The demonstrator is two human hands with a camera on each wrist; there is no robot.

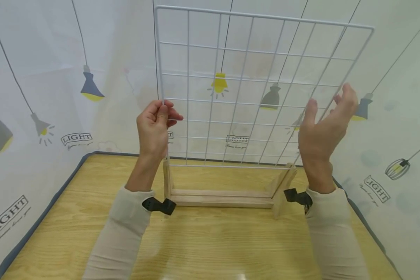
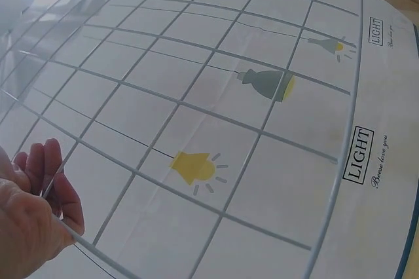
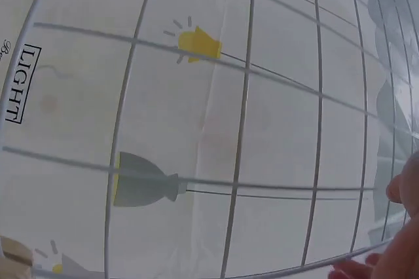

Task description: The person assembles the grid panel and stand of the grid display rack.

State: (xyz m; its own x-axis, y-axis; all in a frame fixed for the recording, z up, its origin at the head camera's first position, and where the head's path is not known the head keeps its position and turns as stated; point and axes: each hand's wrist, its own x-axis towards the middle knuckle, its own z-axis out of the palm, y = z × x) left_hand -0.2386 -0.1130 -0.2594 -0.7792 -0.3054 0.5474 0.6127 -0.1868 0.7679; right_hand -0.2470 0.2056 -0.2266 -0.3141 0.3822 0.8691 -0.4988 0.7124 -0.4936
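Note:
A white wire grid panel (image 1: 236,102) rises upright, leaning slightly, above a pale wooden stand (image 1: 220,200). Its lower edge is level with the tops of the stand's two side posts; whether it rests on them I cannot tell. My left hand (image 1: 153,130) pinches the panel's left edge wire between thumb and fingers. At the right edge, my right hand (image 1: 322,136) has its thumb and fingers spread on either side of the wire, loosely. In the left wrist view the left hand (image 2: 36,210) is at the panel's edge; the right wrist view shows only part of the right hand (image 3: 399,240).
The stand is on a wood-grain table (image 1: 210,241). A white sheet printed with hanging lamps (image 1: 122,50) surrounds the table on the back and both sides, with a dark blue border (image 1: 49,198) along its foot. Each wrist wears a black strap mount (image 1: 159,205).

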